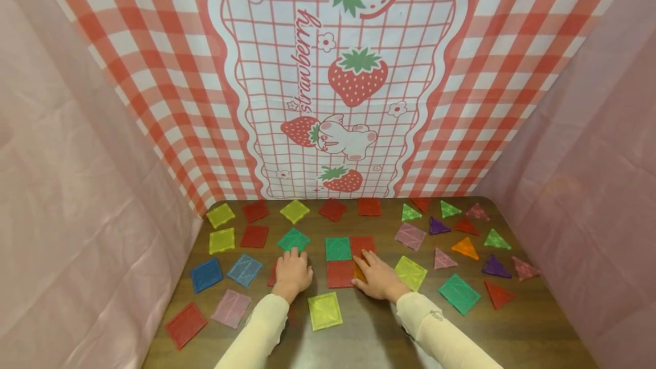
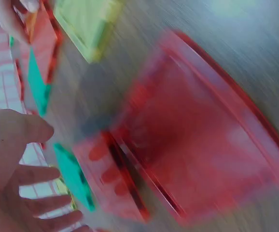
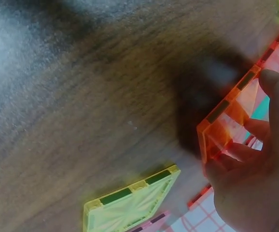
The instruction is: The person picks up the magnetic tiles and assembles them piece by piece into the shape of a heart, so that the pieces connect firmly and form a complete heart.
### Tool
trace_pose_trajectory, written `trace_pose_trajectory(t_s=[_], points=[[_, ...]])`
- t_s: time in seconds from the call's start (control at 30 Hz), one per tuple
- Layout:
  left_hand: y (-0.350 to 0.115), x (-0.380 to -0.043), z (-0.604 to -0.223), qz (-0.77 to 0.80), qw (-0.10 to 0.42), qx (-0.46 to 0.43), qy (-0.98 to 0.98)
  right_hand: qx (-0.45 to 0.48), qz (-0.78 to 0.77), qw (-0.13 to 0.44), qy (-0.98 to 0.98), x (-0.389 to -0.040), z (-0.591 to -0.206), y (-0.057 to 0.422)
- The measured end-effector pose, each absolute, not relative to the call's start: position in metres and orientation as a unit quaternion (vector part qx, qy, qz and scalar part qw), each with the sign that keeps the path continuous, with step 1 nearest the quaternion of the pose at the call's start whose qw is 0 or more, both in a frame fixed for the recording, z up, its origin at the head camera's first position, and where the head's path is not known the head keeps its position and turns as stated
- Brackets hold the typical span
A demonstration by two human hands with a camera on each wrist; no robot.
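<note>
Translucent square tiles lie on the wooden table. In the middle, a green tile (image 1: 338, 249), a red tile (image 1: 363, 244), another red tile (image 1: 340, 274) and an orange tile (image 1: 360, 271) form a two-by-two block. My right hand (image 1: 378, 275) holds the orange tile, thumb at its near edge and fingers over its surface, as the right wrist view (image 3: 255, 159) shows. My left hand (image 1: 294, 273) hovers with fingers extended over a red tile (image 2: 110, 179), apart from it. Beyond that hand lies a green tile (image 1: 294, 239). Another red tile (image 2: 202, 130) sits beneath the left wrist.
A yellow tile (image 1: 325, 311) lies between the forearms, another yellow tile (image 1: 411, 273) beside the right wrist. Several squares, such as a blue tile (image 1: 206, 275), are spread at left. Several triangles, including an orange triangle (image 1: 465, 248), lie at right. A checked strawberry cloth (image 1: 353, 135) hangs behind.
</note>
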State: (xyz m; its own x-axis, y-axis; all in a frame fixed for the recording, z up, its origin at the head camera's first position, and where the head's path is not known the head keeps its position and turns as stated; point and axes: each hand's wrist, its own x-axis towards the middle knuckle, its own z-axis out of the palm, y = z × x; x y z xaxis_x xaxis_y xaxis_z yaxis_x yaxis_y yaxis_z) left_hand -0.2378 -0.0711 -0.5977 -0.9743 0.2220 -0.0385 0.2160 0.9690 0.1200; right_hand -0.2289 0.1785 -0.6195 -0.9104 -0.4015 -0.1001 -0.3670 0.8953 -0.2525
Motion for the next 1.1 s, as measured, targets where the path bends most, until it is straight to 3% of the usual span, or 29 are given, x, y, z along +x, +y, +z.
trace_pose_trajectory(t_s=[0.1, 0.27, 0.7, 1.1], points=[[-0.091, -0.232, -0.595, 0.063, 0.015, 0.045, 0.997, -0.195, -0.123, 0.076, 0.97, -0.226, -0.619, 0.18], [-0.109, -0.222, -0.597, 0.082, 0.039, 0.007, 0.996, -0.196, -0.128, 0.066, 0.97, -0.224, -0.62, 0.182], [-0.101, -0.221, -0.599, 0.123, 0.029, 0.022, 0.992, -0.207, -0.138, 0.052, 0.967, -0.226, -0.62, 0.183], [-0.078, -0.23, -0.586, 0.246, 0.09, 0.064, 0.963, -0.201, -0.127, 0.063, 0.969, -0.224, -0.616, 0.18]])
